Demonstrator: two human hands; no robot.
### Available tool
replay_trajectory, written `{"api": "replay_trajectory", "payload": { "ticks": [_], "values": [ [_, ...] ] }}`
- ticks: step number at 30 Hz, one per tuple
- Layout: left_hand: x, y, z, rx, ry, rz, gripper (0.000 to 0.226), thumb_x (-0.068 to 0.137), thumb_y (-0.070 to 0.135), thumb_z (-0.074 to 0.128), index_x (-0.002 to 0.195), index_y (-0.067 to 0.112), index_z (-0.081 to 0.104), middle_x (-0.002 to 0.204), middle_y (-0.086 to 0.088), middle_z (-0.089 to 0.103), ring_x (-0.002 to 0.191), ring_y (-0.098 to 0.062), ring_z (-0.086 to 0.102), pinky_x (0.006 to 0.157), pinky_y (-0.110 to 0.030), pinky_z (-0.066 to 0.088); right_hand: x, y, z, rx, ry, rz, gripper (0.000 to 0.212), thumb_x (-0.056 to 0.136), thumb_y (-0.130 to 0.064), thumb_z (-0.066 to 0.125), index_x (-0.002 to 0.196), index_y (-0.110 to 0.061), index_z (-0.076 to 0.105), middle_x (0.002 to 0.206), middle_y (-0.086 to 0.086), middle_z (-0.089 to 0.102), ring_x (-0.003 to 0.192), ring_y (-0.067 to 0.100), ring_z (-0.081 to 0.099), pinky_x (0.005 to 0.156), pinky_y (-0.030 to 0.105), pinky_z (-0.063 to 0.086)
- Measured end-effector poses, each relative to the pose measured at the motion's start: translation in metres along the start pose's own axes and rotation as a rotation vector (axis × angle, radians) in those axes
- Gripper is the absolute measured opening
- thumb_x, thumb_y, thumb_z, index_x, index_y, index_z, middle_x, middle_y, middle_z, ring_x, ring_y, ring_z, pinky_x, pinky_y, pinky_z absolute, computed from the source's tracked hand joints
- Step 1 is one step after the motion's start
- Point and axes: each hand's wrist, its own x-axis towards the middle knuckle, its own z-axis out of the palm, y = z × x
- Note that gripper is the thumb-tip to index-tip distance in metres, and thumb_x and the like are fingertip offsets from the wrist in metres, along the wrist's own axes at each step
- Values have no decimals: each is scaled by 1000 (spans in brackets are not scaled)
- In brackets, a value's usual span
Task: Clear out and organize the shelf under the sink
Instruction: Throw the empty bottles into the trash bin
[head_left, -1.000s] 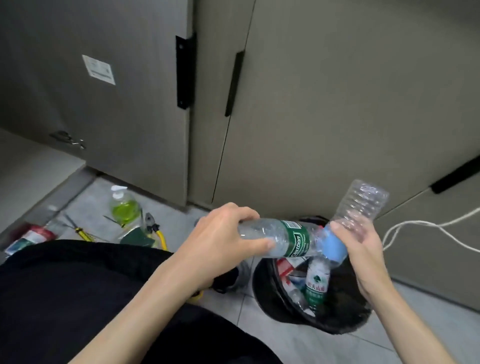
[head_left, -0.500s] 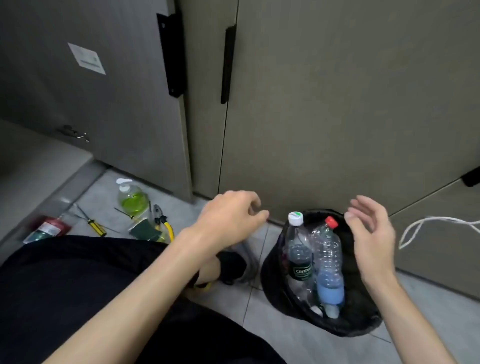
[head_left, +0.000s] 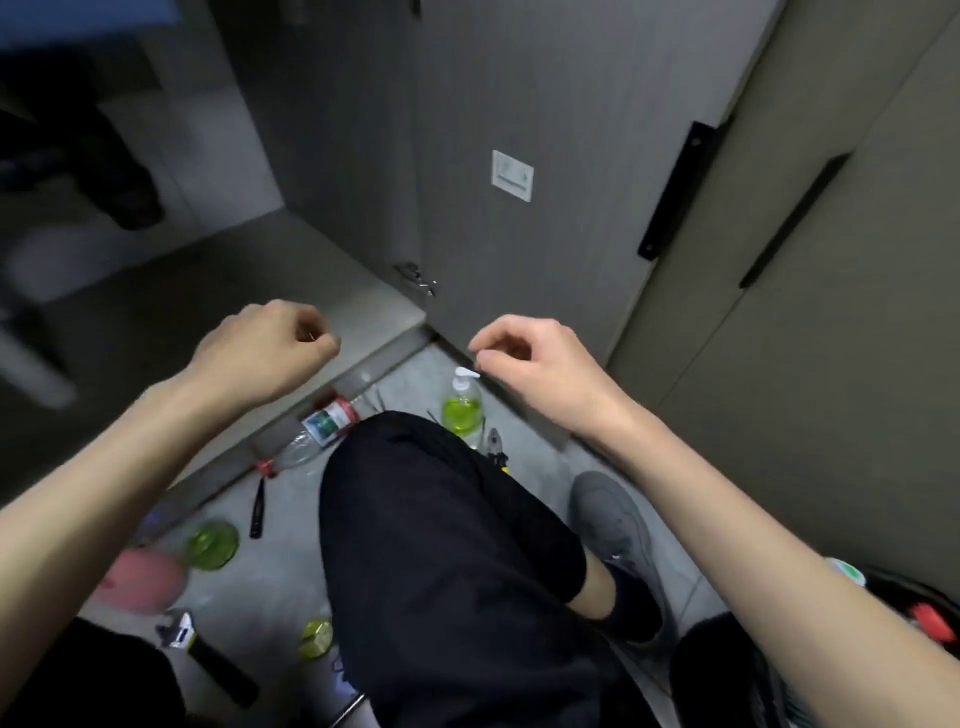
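Both hands empty, left hand and right hand loosely curled above the shelf, with a bottle lying on the floor against the shelf edge: best gripped mid-body, clear of the soap dispenser.

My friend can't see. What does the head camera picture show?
Two empty hands, the left hand and right hand, hover loosely curled above a grey floor strewn with a plastic bottle, a green soap dispenser and tools, before grey cabinet doors.
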Motion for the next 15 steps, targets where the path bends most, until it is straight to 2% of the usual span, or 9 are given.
{"api": "replay_trajectory", "payload": {
  "ticks": [2, 4, 8, 11, 13, 15],
  "values": [
    [5, -36, 2, 6, -31, -91, 14, 94, 44, 55, 97, 33, 64, 102, -4, 67, 93, -28, 62, 82, -39, 52, 42, -30, 24, -36, -83, -29, 13, 87, -27, 62, 91, -33, 73, 86, -16, 71, 86, 3, 65, 84, 30, 53],
    [8, -73, 12, 12, -72, -191, 14, 93, 42, 56, 101, 33, 64, 111, -5, 68, 97, -28, 61, 82, -36, 50, 80, -56, 51, -91, -165, -60, 12, 85, -29, 60, 86, -32, 72, 86, -14, 72, 88, 10, 68, 87, 36, 55],
    [13, -129, 49, 5, -166, -344, 34, 90, 39, 59, 122, 27, 62, 126, -8, 66, 116, -32, 60, 94, -36, 49, 142, -90, 116, -208, -277, -111, 13, 84, -31, 59, 82, -25, 71, 93, -1, 75, 93, 23, 70, 91, 41, 56],
    [19, -153, 85, -34, -247, -377, 39, 90, 37, 60, 126, 22, 59, 124, -8, 67, 114, -30, 60, 94, -36, 50, 171, -76, 167, -366, -358, -74, 17, 87, -33, 59, 88, -20, 70, 99, 6, 74, 98, 30, 67, 89, 38, 55],
    [23, -165, 109, -35, -289, -366, 36, 86, 36, 61, 120, 22, 60, 118, -7, 68, 106, -29, 61, 89, -36, 52, 177, -44, 193, -582, -444, -25, 24, 89, -36, 57, 100, -18, 69, 105, 10, 70, 100, 31, 64, 81, 33, 51],
    [30, -175, 132, -52, -307, -338, 43, 84, 34, 62, 124, 19, 58, 119, -9, 65, 103, -30, 61, 84, -34, 51, 177, -4, 209, -790, -534, 5, 27, 91, -35, 55, 108, -18, 65, 114, 11, 68, 100, 31, 62, 76, 32, 44]
  ]
}}
